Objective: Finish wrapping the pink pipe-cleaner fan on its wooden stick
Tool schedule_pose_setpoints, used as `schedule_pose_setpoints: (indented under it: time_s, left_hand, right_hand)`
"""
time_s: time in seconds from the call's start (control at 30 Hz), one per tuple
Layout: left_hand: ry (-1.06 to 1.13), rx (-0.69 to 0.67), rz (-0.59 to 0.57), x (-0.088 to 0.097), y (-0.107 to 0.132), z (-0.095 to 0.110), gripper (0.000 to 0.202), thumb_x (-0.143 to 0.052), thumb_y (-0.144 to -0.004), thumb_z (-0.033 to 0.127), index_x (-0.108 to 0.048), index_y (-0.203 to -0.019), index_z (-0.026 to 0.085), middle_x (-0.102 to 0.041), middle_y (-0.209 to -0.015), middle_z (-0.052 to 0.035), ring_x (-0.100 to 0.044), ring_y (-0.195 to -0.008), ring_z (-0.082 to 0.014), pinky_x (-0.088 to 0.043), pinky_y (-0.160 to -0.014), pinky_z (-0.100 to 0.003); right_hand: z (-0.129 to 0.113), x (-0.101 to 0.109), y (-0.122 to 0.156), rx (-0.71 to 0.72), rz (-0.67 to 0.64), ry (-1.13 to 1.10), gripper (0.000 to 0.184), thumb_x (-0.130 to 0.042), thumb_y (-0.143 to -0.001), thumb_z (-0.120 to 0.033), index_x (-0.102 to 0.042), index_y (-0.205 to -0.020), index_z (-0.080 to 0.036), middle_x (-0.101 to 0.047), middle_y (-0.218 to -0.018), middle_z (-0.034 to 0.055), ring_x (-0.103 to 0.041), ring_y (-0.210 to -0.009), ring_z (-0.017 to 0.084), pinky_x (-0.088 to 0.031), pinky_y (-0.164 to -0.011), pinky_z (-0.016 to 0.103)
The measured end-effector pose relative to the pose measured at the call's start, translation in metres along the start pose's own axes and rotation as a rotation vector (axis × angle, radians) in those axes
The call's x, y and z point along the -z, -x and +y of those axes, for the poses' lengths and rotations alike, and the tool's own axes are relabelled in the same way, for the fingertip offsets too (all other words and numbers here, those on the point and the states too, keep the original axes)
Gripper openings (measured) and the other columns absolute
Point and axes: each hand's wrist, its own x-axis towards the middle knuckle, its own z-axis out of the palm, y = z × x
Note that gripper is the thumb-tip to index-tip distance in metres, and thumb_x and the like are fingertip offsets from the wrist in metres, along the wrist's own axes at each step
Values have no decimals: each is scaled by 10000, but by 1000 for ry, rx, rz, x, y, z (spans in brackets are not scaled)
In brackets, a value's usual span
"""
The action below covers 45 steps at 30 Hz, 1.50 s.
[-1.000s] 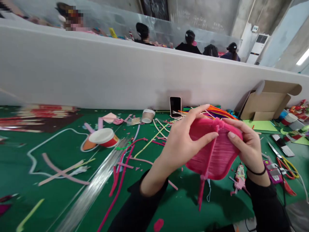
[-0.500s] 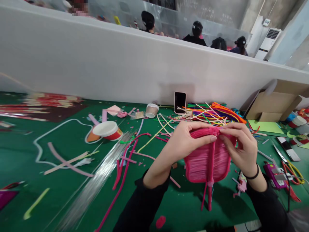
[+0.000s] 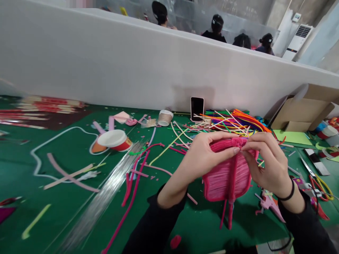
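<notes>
A pink fan-shaped piece (image 3: 217, 183) made of fuzzy pipe cleaners, with a central stem and a darker pink rim, hangs above the green table. My left hand (image 3: 203, 155) grips its top edge, thumb in front and fingers behind. At the knot of pink pipe cleaner on the top middle, my right hand (image 3: 267, 162) pinches with thumb and index finger. Whatever small bit lies between those fingertips is too small to tell apart from the knot. The stem's lower end and a thin loose strand point down below the piece.
Colourful pipe cleaners (image 3: 238, 120) lie in a heap behind my hands, before an upright phone (image 3: 197, 108). Scissors (image 3: 308, 167), a pink glue gun (image 3: 270, 204) and an open cardboard box (image 3: 304, 106) are at right. Clear thin rods (image 3: 106, 194) and a paper cup (image 3: 116, 139) lie at left.
My right hand has shifted slightly right and tilted, still pinching at the top knot. The pink piece stays in my left hand. More of the pink glue gun shows beside my right wrist.
</notes>
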Motion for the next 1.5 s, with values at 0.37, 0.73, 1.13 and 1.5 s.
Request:
schedule_pose_setpoints:
  time_s: [0.37,0.73,1.13,1.5]
  left_hand:
    - [-140,-33,-4,-4,1,3,105,-687,-816,227,-784,-837,191,-778,-787,9,-699,-745,-181,-517,-693,-273]
    - [-123,-23,1,1,-4,6,94,-682,-802,223,-722,-866,167,-758,-865,-3,-669,-799,-168,-471,-740,-271]
    - [127,50,-334,1,-11,9,82,-762,-769,215,-716,-739,154,-732,-794,22,-643,-756,-133,-464,-694,-226]
    - [237,235,-432,5,-2,11,176,-820,-700,181,-684,-594,146,-507,-561,72,-404,-543,-57,-305,-511,-197]
  right_hand:
    - [1,25,-34,122,-271,-23,188,-478,-944,-41,-560,-922,-208,-655,-916,57,-648,-840,166,-556,-691,302]
    - [0,24,-26,142,-248,-171,247,-479,-905,22,-583,-942,-198,-658,-965,55,-639,-888,152,-541,-760,283]
    - [28,33,-93,-13,-831,-535,95,-608,-898,-147,-626,-807,-167,-646,-811,11,-551,-722,106,-437,-653,236]
    - [40,7,-55,-555,-802,-1135,279,-695,-894,-409,-575,-823,-166,-573,-755,-15,-485,-643,87,-392,-581,230]
